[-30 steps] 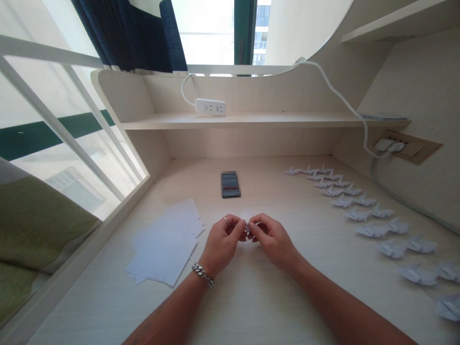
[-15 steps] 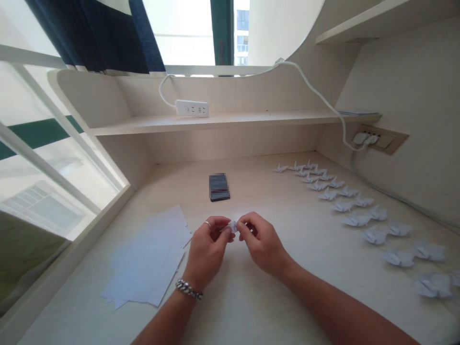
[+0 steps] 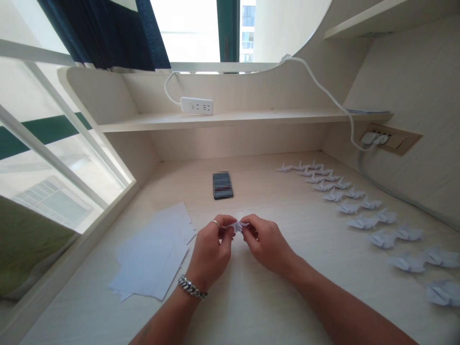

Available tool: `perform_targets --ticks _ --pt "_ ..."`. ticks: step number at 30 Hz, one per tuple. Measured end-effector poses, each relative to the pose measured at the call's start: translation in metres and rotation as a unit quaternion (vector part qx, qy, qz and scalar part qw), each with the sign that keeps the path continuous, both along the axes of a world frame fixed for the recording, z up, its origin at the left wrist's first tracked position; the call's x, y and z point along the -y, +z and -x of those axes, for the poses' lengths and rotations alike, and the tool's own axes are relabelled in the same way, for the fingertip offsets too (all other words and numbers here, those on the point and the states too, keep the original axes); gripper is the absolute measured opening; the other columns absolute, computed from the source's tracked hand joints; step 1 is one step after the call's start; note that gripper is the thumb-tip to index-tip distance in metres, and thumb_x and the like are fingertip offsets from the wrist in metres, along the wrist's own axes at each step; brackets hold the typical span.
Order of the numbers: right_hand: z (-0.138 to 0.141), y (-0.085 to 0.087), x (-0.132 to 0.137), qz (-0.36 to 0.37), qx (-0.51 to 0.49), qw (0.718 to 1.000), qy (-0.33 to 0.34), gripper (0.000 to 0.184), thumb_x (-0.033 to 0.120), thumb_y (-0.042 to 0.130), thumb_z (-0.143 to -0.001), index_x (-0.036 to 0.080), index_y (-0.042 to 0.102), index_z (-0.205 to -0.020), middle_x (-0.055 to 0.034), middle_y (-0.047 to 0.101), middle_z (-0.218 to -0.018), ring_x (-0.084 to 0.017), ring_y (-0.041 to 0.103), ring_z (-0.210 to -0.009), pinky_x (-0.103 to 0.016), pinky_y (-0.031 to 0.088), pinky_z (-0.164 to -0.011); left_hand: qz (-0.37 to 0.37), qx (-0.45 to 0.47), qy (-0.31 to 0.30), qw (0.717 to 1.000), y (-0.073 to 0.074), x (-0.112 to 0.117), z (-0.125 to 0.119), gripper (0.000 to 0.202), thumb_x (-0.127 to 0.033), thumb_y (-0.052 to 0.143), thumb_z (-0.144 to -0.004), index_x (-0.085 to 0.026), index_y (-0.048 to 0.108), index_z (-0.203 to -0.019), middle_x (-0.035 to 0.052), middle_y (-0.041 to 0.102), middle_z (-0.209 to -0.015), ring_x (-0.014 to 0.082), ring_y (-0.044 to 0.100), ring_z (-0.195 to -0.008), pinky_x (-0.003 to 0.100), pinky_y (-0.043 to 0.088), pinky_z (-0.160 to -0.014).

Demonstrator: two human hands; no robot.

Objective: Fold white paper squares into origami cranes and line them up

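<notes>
Between my two hands, over the middle of the desk, is a small white paper crane [image 3: 237,227] with its wings out to the sides. My left hand [image 3: 214,243], with a ring and a chain bracelet, pinches its left side. My right hand [image 3: 265,239] pinches its right side. The fingertips cover part of the folded paper. To the left of my left hand lies a loose stack of white paper sheets [image 3: 153,254]. Several finished paper cranes [image 3: 348,207] stand in rows along the right side of the desk.
A dark phone-like rectangle [image 3: 222,185], blurred on its face, lies beyond my hands. On the back shelf [image 3: 247,116] rests a white power strip [image 3: 197,106]. Its white cable [image 3: 323,96] runs to a wall socket [image 3: 393,139] at the right. White rails [image 3: 61,158] border the left side.
The paper between my hands, compact before, now shows wings spread left and right. My hands have drawn slightly apart. The whole view has shifted a little.
</notes>
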State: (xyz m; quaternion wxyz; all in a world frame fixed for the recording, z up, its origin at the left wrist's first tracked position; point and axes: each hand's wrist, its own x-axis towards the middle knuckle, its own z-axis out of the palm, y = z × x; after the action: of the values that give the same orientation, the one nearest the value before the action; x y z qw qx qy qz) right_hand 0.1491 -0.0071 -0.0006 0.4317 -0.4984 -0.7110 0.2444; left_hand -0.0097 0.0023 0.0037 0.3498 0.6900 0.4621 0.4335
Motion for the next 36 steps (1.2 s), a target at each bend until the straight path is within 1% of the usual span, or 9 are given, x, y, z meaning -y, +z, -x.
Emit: perform_targets --ticks 4,7,11,18,21,25,29,31,36 --pt "-0.003 -0.001 -0.002 0.030 0.071 0.997 -0.008 0.012 0.018 0.052 -0.082 0.020 0.055 -0.070 0.0005 0.058 -0.061 -0.013 0.047 -0.054 -0.025 0.030 -0.053 -0.027 -0.038 0.001 0.999 0.003 0.000 0.000 0.011 -0.024 0.056 -0.084 -0.021 0.063 -0.092 0.0033 0.070 -0.084 0.0167 0.066 -0.076 0.027 0.050 -0.072" --pt "-0.002 -0.001 -0.001 0.019 0.092 0.996 -0.002 0.019 0.018 0.051 -0.082 0.020 0.048 -0.063 0.0011 0.054 -0.059 -0.012 0.043 -0.054 -0.025 0.027 -0.053 -0.006 -0.037 0.002 0.999 0.005 0.001 -0.002 0.011 -0.027 0.060 -0.082 -0.021 0.063 -0.090 0.0039 0.071 -0.084 0.0179 0.067 -0.075 0.028 0.050 -0.071" --pt "-0.003 0.002 0.001 0.018 0.079 0.997 0.020 0.023 0.018 0.050 -0.084 0.020 0.047 -0.062 0.0006 0.056 -0.062 -0.012 0.046 -0.057 -0.025 0.029 -0.055 0.012 -0.051 0.026 0.998 0.007 0.000 -0.002 0.015 -0.033 0.062 -0.080 -0.021 0.064 -0.089 0.0035 0.072 -0.079 0.0185 0.067 -0.070 0.027 0.048 -0.066" --pt "-0.005 0.000 0.001 0.111 0.028 0.993 0.042 0.027 0.036 0.049 -0.090 0.020 0.052 -0.069 -0.0016 0.063 -0.064 -0.014 0.054 -0.058 -0.025 0.035 -0.054 -0.018 -0.130 0.021 0.991 0.007 -0.001 0.000 0.018 -0.035 0.055 -0.085 -0.021 0.065 -0.080 0.0018 0.068 -0.065 0.0171 0.062 -0.060 0.026 0.042 -0.061" --pt "-0.003 0.000 -0.001 0.174 -0.071 0.980 0.061 0.031 0.042 0.045 -0.091 0.019 0.058 -0.075 -0.0037 0.065 -0.070 -0.014 0.058 -0.059 -0.025 0.042 -0.055 -0.014 -0.111 0.027 0.993 0.007 -0.001 0.000 0.018 -0.035 0.056 -0.085 -0.021 0.064 -0.078 0.0019 0.068 -0.066 0.0167 0.062 -0.061 0.025 0.042 -0.059" --pt "-0.003 0.001 -0.003 0.272 -0.211 0.935 0.082 0.029 0.041 0.047 -0.089 0.017 0.059 -0.079 -0.0076 0.067 -0.086 -0.014 0.063 -0.064 -0.026 0.049 -0.055 0.031 -0.055 0.018 0.998 0.006 -0.002 0.000 0.022 -0.039 0.055 -0.085 -0.019 0.063 -0.079 0.0018 0.067 -0.066 0.0160 0.062 -0.060 0.025 0.043 -0.058" --pt "-0.008 0.002 -0.003 0.199 -0.111 0.972 0.057 0.023 0.037 0.057 -0.084 0.018 0.060 -0.071 -0.0028 0.064 -0.068 -0.014 0.059 -0.059 -0.024 0.046 -0.053 0.029 -0.069 0.004 0.997 0.005 -0.001 0.000 0.021 -0.038 0.056 -0.085 -0.019 0.063 -0.080 0.0015 0.067 -0.065 0.0157 0.062 -0.061 0.025 0.045 -0.060" --pt "-0.011 0.003 -0.003 0.192 -0.085 0.975 0.073 0.022 0.035 0.057 -0.083 0.018 0.059 -0.069 -0.0017 0.063 -0.066 -0.013 0.058 -0.058 -0.024 0.044 -0.053 0.031 -0.077 -0.007 0.997 0.006 -0.001 0.000 0.020 -0.038 0.057 -0.084 -0.019 0.064 -0.079 0.0019 0.067 -0.066 0.0154 0.061 -0.061 0.025 0.045 -0.059" --pt "-0.015 0.005 -0.004 0.297 -0.197 0.921 0.155 0.029 0.045 0.055 -0.085 0.017 0.059 -0.079 -0.0049 0.067 -0.082 -0.013 0.061 -0.066 -0.024 0.047 -0.055 0.139 0.053 -0.061 0.987 0.009 -0.003 0.000 0.022 -0.037 0.059 -0.083 -0.016 0.059 -0.076 0.0024 0.064 -0.065 0.0142 0.060 -0.060 0.026 0.048 -0.059"
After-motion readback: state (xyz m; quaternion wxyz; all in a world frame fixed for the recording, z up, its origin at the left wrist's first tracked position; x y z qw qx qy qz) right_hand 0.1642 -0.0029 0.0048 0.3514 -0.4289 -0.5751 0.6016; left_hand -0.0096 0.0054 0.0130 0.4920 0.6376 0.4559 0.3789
